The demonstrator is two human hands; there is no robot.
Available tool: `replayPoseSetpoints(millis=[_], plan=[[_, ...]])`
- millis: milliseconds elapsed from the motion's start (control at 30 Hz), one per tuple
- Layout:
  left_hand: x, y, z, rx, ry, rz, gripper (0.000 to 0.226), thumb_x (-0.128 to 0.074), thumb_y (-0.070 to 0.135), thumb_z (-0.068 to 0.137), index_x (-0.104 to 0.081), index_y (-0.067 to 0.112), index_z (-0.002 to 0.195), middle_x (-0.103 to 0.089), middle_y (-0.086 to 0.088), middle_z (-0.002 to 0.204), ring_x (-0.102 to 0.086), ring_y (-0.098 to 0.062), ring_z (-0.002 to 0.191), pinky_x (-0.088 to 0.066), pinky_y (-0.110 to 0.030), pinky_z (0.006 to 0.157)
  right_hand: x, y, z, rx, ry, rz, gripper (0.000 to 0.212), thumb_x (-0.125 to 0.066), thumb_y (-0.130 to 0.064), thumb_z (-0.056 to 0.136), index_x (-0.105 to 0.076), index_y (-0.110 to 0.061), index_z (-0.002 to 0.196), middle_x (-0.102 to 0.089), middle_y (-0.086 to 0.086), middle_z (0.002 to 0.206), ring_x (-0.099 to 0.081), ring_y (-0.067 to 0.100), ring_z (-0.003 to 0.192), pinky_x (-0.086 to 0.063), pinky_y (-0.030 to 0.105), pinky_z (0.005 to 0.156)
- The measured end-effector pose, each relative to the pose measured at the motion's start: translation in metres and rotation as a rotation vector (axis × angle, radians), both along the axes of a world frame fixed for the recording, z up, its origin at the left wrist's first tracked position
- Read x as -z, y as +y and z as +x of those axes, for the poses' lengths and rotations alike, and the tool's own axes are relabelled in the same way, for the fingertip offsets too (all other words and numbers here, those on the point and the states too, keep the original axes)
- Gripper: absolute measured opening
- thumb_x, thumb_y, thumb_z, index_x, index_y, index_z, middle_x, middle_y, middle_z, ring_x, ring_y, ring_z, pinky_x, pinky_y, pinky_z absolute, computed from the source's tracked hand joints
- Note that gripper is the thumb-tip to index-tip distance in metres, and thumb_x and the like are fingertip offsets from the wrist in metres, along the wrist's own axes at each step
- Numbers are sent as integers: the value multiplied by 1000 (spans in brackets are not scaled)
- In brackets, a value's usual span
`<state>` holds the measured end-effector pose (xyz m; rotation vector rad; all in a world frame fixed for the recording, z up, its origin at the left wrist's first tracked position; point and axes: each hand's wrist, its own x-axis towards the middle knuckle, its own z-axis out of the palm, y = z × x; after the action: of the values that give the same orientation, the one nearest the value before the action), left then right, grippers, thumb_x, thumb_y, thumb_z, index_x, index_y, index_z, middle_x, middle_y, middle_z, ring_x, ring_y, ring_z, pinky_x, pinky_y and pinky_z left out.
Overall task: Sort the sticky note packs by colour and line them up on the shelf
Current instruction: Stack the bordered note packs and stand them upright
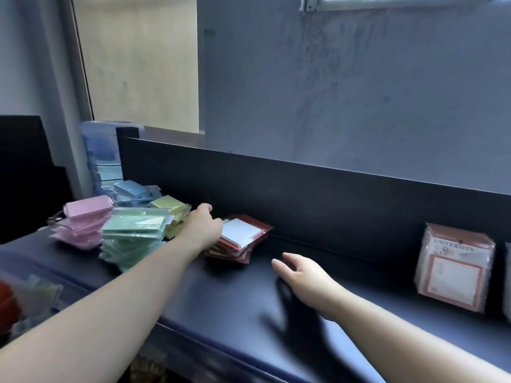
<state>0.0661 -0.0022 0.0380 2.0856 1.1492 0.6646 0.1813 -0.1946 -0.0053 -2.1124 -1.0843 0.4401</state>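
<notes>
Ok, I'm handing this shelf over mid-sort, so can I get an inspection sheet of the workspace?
Surface: dark blue shelf with a dark back panel.
Job's things: red stack fanned unevenly; green stack, pink stack, yellow stack and blue stack crowded at the left; upright red-bordered packs at the right.
Clutter: blurred packs at lower left.
Grips: left hand at the red stack's left edge, fingers hidden; right hand open, holding nothing.
Cables: nothing seen.
Surroundings: grey wall, window frame above.
</notes>
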Motion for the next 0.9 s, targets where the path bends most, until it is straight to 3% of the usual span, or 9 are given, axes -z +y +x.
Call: replayPoseSetpoints(millis=[167, 267, 333, 400, 533, 667, 733, 800, 900], plan=[[10, 29, -7, 57, -73, -303, 22, -47, 18, 87, -59, -1, 88, -64, -22, 101, -56, -28, 79, -42, -31, 67, 1, 63, -13, 193, 328, 85, 87, -45, -73, 78, -38, -15, 143, -47, -6, 134, -43, 15, 122, -30, 33, 107], [13, 29, -11, 170, -206, -532, 24, -54, 20, 92, -61, 4, 75, -64, -10, 77, -57, -19, 67, -41, -25, 60, -7, 86, -16, 227, 487, 145, 59, -44, -62, 89, -55, -14, 122, -50, -9, 109, -43, 11, 101, -31, 28, 95], [14, 28, -14, 261, -231, -601, 28, -57, 26, 92, -63, 6, 74, -63, -5, 69, -58, -16, 64, -43, -24, 60, -10, 96, -16, 221, 546, 180, 44, -43, -54, 94, -57, -17, 115, -50, -9, 114, -43, 11, 107, -29, 27, 98], [15, 32, -16, 330, -234, -620, 27, -64, 34, 81, -66, 7, 76, -65, -5, 73, -59, -18, 68, -44, -25, 66, -11, 105, -17, 210, 589, 208, 49, -49, -47, 95, -53, -11, 128, -54, -7, 125, -49, 16, 118, -32, 34, 109], [15, 49, -14, 322, -281, -656, 21, -51, 26, 90, -54, 13, 74, -57, -10, 76, -48, -19, 62, -33, -24, 56, -10, 119, -19, 209, 661, 298, 28, -52, -9, 94, -60, -3, 120, -70, 10, 110, -67, 25, 99, -52, 35, 88], [11, 53, -6, 329, -285, -739, 27, -45, 17, 93, -54, 13, 68, -54, -1, 54, -49, -12, 37, -36, -13, 41, -14, 122, -23, 239, 691, 317, 19, -50, -2, 93, -61, -4, 108, -71, 12, 99, -68, 24, 83, -54, 30, 69], [11, 51, -1, 348, -277, -778, 24, -45, 17, 94, -59, 11, 74, -57, -2, 59, -53, -15, 46, -40, -16, 46, -15, 120, -24, 273, 686, 298, 15, -51, -3, 91, -61, -4, 103, -70, 10, 89, -67, 22, 73, -53, 28, 63], [14, 48, 2, 372, -260, -804, 19, -48, 20, 95, -60, 10, 84, -57, -4, 69, -52, -17, 56, -41, -21, 52, -15, 115, -21, 284, 683, 280, 21, -55, -7, 88, -58, 0, 108, -68, 13, 92, -66, 24, 75, -52, 31, 68], [16, 43, 3, 409, -254, -841, 13, -55, 15, 93, -60, 6, 85, -59, -5, 62, -54, -13, 40, -40, -16, 40, -15, 100, -20, 218, 695, 267, 24, -51, -3, 90, -61, -1, 112, -70, 15, 106, -67, 26, 87, -53, 31, 77]])
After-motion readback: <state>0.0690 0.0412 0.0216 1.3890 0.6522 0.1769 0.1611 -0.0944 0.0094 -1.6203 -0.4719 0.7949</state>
